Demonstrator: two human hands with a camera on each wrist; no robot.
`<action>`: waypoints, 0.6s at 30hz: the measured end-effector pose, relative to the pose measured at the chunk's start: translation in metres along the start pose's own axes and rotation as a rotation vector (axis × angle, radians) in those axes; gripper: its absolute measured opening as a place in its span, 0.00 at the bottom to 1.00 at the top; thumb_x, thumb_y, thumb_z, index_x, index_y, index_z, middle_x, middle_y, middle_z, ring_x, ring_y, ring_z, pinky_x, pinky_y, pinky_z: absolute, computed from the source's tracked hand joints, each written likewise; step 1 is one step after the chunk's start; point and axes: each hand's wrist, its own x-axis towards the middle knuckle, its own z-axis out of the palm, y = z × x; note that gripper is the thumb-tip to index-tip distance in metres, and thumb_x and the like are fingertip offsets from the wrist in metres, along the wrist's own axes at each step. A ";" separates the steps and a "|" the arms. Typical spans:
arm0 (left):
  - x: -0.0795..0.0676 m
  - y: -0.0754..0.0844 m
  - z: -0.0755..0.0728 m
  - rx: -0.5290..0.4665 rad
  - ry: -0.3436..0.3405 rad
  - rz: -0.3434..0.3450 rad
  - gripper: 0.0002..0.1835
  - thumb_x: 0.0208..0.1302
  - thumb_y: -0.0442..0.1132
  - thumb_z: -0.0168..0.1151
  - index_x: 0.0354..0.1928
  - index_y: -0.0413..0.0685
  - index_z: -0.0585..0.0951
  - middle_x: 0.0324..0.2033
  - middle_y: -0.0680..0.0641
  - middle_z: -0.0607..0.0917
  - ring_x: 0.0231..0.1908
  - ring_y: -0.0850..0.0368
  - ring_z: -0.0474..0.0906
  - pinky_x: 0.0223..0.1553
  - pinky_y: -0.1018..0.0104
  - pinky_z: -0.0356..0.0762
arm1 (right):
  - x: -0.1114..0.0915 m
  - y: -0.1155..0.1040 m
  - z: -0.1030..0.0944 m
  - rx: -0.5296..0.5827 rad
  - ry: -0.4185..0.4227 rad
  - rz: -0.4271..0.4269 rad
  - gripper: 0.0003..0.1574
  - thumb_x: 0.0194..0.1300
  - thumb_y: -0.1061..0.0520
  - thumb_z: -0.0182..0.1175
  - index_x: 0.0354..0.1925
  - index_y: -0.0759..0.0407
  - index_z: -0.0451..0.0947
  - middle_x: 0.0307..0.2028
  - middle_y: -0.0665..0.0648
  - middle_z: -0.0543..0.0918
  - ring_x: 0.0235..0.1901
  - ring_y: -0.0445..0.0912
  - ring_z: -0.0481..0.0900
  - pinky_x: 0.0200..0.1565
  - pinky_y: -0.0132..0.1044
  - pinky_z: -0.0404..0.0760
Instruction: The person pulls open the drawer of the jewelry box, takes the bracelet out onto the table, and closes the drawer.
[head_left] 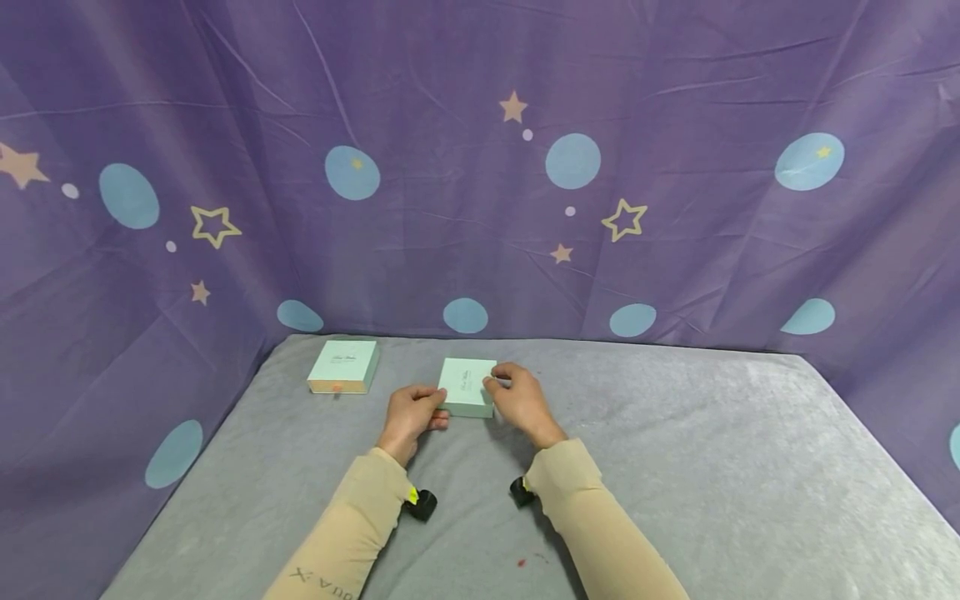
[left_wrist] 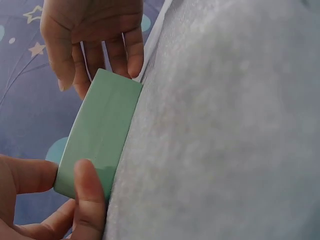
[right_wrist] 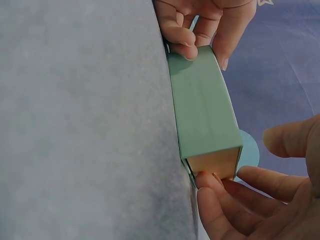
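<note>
A pale green drawer box [head_left: 464,379] with printed script on its lid lies on the grey cloth. My left hand [head_left: 415,412] grips its left end, with the thumb at the top edge and a finger on the near side [left_wrist: 100,130]. At the opposite end is my right hand [head_left: 521,400]. In the right wrist view, its fingertips [right_wrist: 207,181] touch the box's orange drawer front [right_wrist: 214,161] beside a small pull tab [right_wrist: 217,178]. The right thumb [right_wrist: 282,137] stands apart from the box. The drawer is flush with the sleeve, not drawn out.
A second pale green box [head_left: 347,361] of the same kind stands to the left, its orange drawer front and small tab facing me. Grey cloth [head_left: 720,450] covers the table. A purple curtain [head_left: 450,250] with stars and blue dots hangs behind it.
</note>
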 end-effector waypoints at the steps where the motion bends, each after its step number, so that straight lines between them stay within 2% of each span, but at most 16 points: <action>1: 0.000 -0.001 0.000 -0.015 0.007 -0.002 0.14 0.64 0.32 0.62 0.47 0.27 0.77 0.29 0.39 0.80 0.23 0.55 0.82 0.27 0.62 0.85 | 0.000 0.000 0.000 0.002 -0.002 0.000 0.25 0.71 0.50 0.54 0.60 0.62 0.73 0.57 0.62 0.76 0.55 0.57 0.75 0.53 0.50 0.78; 7: 0.001 -0.002 -0.001 -0.038 0.014 0.001 0.13 0.63 0.31 0.62 0.46 0.28 0.77 0.28 0.40 0.80 0.22 0.56 0.81 0.26 0.64 0.85 | 0.000 0.002 -0.003 0.014 -0.018 -0.017 0.26 0.71 0.50 0.53 0.61 0.63 0.72 0.57 0.63 0.75 0.54 0.57 0.75 0.51 0.50 0.78; 11: 0.000 -0.002 -0.002 -0.036 0.009 0.000 0.14 0.64 0.32 0.62 0.47 0.28 0.77 0.29 0.40 0.80 0.22 0.57 0.81 0.27 0.64 0.85 | 0.003 0.005 -0.010 0.024 0.003 -0.029 0.23 0.72 0.52 0.52 0.58 0.65 0.73 0.51 0.63 0.77 0.46 0.54 0.79 0.46 0.47 0.80; 14: 0.000 -0.002 -0.002 -0.037 0.014 0.000 0.14 0.64 0.32 0.62 0.47 0.28 0.77 0.29 0.40 0.80 0.23 0.56 0.82 0.28 0.64 0.85 | 0.007 0.006 -0.016 0.059 0.016 0.017 0.21 0.72 0.54 0.52 0.56 0.66 0.74 0.44 0.62 0.79 0.36 0.52 0.82 0.36 0.43 0.83; 18: 0.001 -0.003 -0.002 -0.039 0.016 -0.001 0.14 0.64 0.32 0.62 0.47 0.28 0.77 0.29 0.40 0.80 0.23 0.56 0.82 0.28 0.65 0.85 | 0.010 0.006 -0.021 0.134 -0.004 0.139 0.16 0.70 0.57 0.53 0.48 0.69 0.77 0.33 0.64 0.80 0.23 0.50 0.81 0.24 0.39 0.83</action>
